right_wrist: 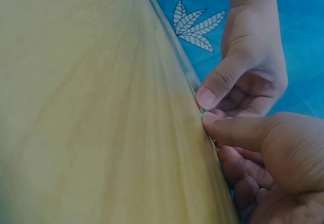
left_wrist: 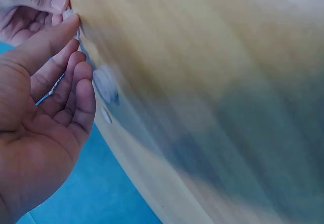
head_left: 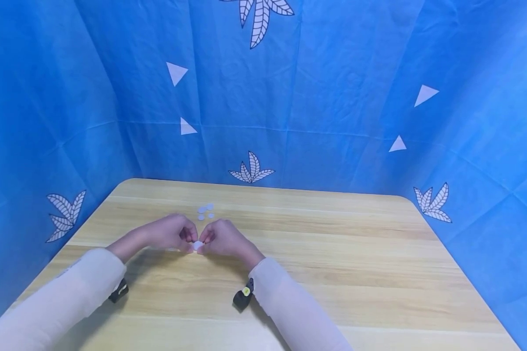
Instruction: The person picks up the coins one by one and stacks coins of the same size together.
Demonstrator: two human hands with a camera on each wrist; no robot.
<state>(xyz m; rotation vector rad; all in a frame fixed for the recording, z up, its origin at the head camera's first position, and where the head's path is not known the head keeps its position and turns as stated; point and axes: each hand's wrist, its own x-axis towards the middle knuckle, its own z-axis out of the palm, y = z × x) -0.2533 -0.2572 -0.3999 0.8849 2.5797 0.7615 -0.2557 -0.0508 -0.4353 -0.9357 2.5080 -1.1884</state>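
Observation:
A small white disc (head_left: 197, 245) is between the fingertips of both hands, low over the left part of the wooden table. My left hand (head_left: 175, 232) pinches its left edge, thumb against forefinger, and my right hand (head_left: 223, 237) pinches the right edge. In the left wrist view the left hand (left_wrist: 45, 102) has its other fingers loosely curled, and only a sliver of the disc (left_wrist: 68, 14) shows at the fingertips. Seen from the right wrist, the thumbs of the right hand (right_wrist: 283, 153) and left hand (right_wrist: 253, 57) nearly meet; fingers mostly hide the disc there.
Just beyond the hands, several more white discs (head_left: 202, 209) lie grouped on the wooden table (head_left: 334, 253). A blue curtain (head_left: 290, 97) with leaf and triangle prints hangs along the back and sides. Black straps with devices (head_left: 242, 298) hang at both sleeves.

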